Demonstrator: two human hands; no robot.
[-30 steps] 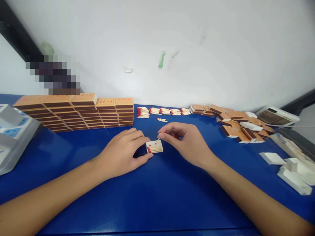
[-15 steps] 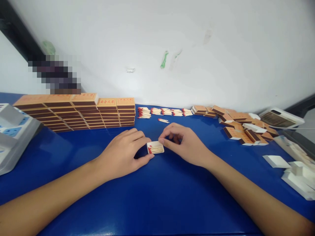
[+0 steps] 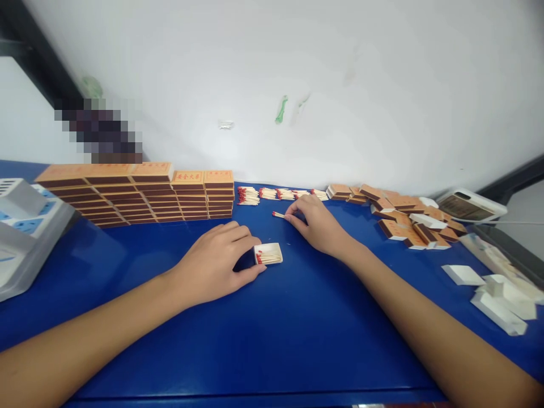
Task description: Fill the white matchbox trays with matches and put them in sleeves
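Note:
A small white matchbox tray (image 3: 268, 254) with red-tipped matches in it lies on the blue table (image 3: 263, 334). My left hand (image 3: 215, 260) curls around the tray's left end, thumb and fingers gripping it. My right hand (image 3: 317, 224) is stretched out beyond the tray, its fingertips pinched on a few loose matches (image 3: 278, 215) lying on the table. Behind them, little bundles of matches (image 3: 280, 194) lie in a row by the wall.
Stacked orange matchboxes (image 3: 140, 195) form a low wall at the back left. A loose heap of orange sleeves and white trays (image 3: 403, 215) lies at the right, with more white trays (image 3: 493, 292) farther right. A grey power strip (image 3: 23, 232) sits at the left edge.
My right hand left the tray and reached forward to the loose matches near the row of bundles. My left hand kept hold of the tray.

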